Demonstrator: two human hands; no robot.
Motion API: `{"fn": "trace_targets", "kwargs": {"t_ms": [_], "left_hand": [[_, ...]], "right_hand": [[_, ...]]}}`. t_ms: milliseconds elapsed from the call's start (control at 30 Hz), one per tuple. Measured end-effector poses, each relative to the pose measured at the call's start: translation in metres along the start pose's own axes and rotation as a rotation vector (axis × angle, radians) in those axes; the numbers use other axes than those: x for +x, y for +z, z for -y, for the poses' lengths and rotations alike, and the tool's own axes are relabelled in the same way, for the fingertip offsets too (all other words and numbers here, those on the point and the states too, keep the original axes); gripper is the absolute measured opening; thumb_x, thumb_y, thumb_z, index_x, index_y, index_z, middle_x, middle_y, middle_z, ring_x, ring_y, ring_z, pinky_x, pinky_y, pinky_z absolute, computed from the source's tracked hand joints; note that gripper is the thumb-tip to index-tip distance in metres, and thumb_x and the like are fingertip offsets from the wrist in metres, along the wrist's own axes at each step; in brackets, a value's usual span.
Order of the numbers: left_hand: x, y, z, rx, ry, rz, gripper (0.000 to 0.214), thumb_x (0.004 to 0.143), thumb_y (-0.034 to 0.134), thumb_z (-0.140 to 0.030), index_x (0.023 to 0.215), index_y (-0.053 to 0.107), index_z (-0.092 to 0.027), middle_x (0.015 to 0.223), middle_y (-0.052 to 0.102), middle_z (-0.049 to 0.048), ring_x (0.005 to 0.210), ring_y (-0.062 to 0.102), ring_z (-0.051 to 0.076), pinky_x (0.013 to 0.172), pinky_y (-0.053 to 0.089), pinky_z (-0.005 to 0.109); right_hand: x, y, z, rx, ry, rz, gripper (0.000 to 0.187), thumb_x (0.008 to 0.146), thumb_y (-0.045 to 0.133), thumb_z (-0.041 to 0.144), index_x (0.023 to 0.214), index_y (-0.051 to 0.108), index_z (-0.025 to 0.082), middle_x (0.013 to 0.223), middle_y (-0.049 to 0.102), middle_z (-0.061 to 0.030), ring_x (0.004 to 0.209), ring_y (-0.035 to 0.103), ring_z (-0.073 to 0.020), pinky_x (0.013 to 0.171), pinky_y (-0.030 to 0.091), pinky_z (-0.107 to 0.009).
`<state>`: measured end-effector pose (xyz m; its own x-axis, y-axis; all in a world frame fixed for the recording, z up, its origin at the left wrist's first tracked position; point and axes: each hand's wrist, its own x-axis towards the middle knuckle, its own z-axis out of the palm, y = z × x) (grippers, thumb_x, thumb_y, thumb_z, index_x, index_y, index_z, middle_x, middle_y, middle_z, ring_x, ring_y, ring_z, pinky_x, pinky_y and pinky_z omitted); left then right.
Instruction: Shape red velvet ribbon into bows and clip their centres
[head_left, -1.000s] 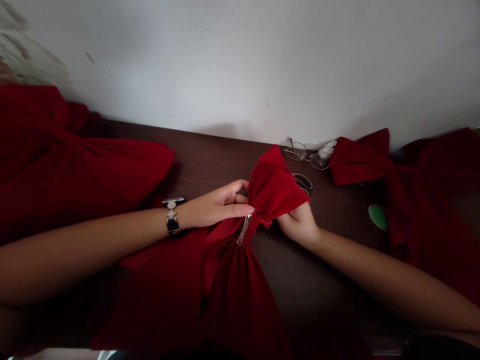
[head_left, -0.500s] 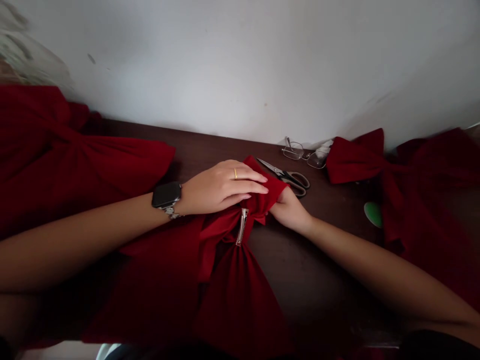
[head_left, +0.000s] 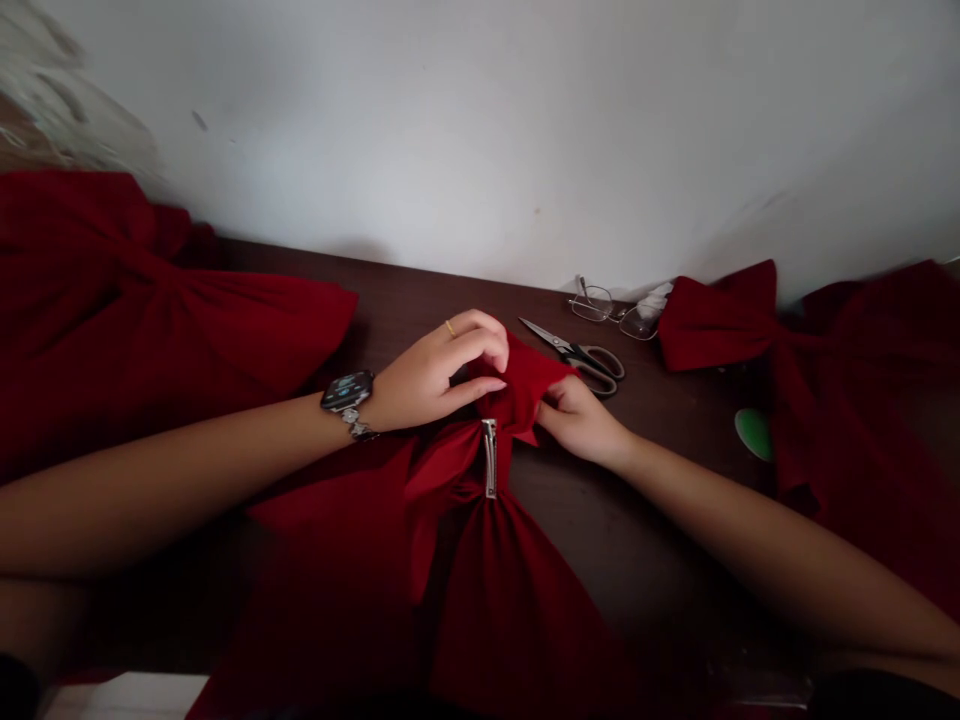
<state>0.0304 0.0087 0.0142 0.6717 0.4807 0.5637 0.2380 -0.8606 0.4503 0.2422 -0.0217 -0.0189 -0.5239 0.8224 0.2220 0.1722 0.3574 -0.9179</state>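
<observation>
A large red velvet bow (head_left: 510, 590) lies on the dark wooden table (head_left: 645, 530) in front of me, with a metal alligator clip (head_left: 490, 458) standing upright on its gathered middle. The upper flap of the bow (head_left: 521, 392) rises between my hands. My left hand (head_left: 442, 370), wearing a ring and a smartwatch, has curled fingers and pinches the flap's left side. My right hand (head_left: 579, 422) grips the flap's right edge. Steel scissors with dark handles (head_left: 581, 355) lie just beyond the flap, apart from both hands.
Two more red bows sit on the table, a large one (head_left: 150, 310) at the left and another (head_left: 720, 325) at the right. Wire-rimmed glasses (head_left: 600, 305) lie by the white wall (head_left: 480, 130). A green object (head_left: 754, 433) sits near the right bow.
The red flap has dropped lower and no longer covers the scissors. The clip has turned from tilted to upright. My left hand has gone from lying flat to curled and pinching.
</observation>
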Motion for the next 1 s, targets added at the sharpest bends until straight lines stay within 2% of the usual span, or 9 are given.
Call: {"fn": "trace_targets", "kwargs": {"t_ms": [67, 167, 300, 433, 600, 833, 1000], "left_hand": [[-0.003, 0.000, 0.004, 0.011, 0.072, -0.006, 0.008, 0.089, 0.057, -0.023, 0.084, 0.061, -0.018, 0.094, 0.063, 0.0071, 0.090, 0.060, 0.015, 0.083, 0.049, 0.027], [-0.005, -0.002, 0.010, -0.002, 0.218, 0.126, 0.014, 0.091, 0.053, -0.020, 0.092, 0.067, -0.021, 0.093, 0.066, 0.0061, 0.087, 0.062, 0.014, 0.083, 0.049, 0.025], [-0.005, -0.004, 0.011, 0.023, 0.290, 0.193, 0.020, 0.091, 0.055, -0.020, 0.102, 0.071, -0.024, 0.094, 0.070, 0.0071, 0.085, 0.063, 0.014, 0.080, 0.048, 0.025], [-0.004, -0.003, 0.007, 0.061, 0.280, 0.226, 0.017, 0.091, 0.056, -0.025, 0.092, 0.073, -0.024, 0.087, 0.071, 0.0059, 0.079, 0.064, 0.014, 0.074, 0.048, 0.024], [-0.005, -0.002, 0.007, 0.050, 0.275, 0.289, 0.027, 0.095, 0.047, -0.025, 0.088, 0.073, -0.026, 0.087, 0.074, 0.0051, 0.084, 0.067, 0.015, 0.078, 0.050, 0.026], [-0.010, -0.004, 0.006, 0.016, 0.190, 0.231, 0.029, 0.095, 0.043, -0.025, 0.090, 0.072, -0.025, 0.087, 0.073, 0.0058, 0.083, 0.067, 0.014, 0.076, 0.052, 0.024], [-0.010, -0.004, 0.003, 0.050, 0.148, 0.207, 0.030, 0.096, 0.042, -0.030, 0.089, 0.071, -0.024, 0.087, 0.072, 0.0052, 0.080, 0.066, 0.012, 0.073, 0.051, 0.020]], "right_hand": [[-0.001, -0.001, 0.000, 0.089, 0.009, -0.021, 0.026, 0.085, 0.063, 0.040, 0.098, 0.070, 0.018, 0.095, 0.072, -0.0047, 0.088, 0.067, -0.0171, 0.090, 0.051, -0.032], [-0.002, -0.001, 0.001, 0.153, 0.027, -0.011, 0.024, 0.082, 0.066, 0.039, 0.092, 0.071, 0.018, 0.089, 0.072, -0.0034, 0.082, 0.067, -0.0161, 0.086, 0.053, -0.031], [-0.003, -0.003, 0.003, 0.164, 0.068, 0.032, 0.021, 0.080, 0.069, 0.036, 0.088, 0.071, 0.017, 0.083, 0.072, -0.0026, 0.076, 0.067, -0.0148, 0.082, 0.055, -0.030], [-0.001, -0.004, 0.007, 0.186, 0.073, 0.044, 0.028, 0.076, 0.073, 0.036, 0.095, 0.070, 0.016, 0.094, 0.072, -0.0046, 0.087, 0.068, -0.0168, 0.088, 0.054, -0.031], [0.001, -0.005, 0.010, 0.160, 0.072, 0.102, 0.028, 0.081, 0.068, 0.039, 0.097, 0.071, 0.016, 0.092, 0.073, -0.0044, 0.090, 0.068, -0.0178, 0.088, 0.054, -0.032], [0.002, -0.005, 0.014, 0.034, 0.102, 0.142, 0.022, 0.086, 0.061, 0.038, 0.091, 0.072, 0.020, 0.086, 0.073, -0.0018, 0.086, 0.067, -0.0175, 0.085, 0.054, -0.032], [0.001, -0.005, 0.017, 0.103, 0.070, 0.174, 0.024, 0.085, 0.064, 0.038, 0.093, 0.072, 0.017, 0.090, 0.073, -0.0036, 0.090, 0.067, -0.0171, 0.086, 0.054, -0.031]]}}
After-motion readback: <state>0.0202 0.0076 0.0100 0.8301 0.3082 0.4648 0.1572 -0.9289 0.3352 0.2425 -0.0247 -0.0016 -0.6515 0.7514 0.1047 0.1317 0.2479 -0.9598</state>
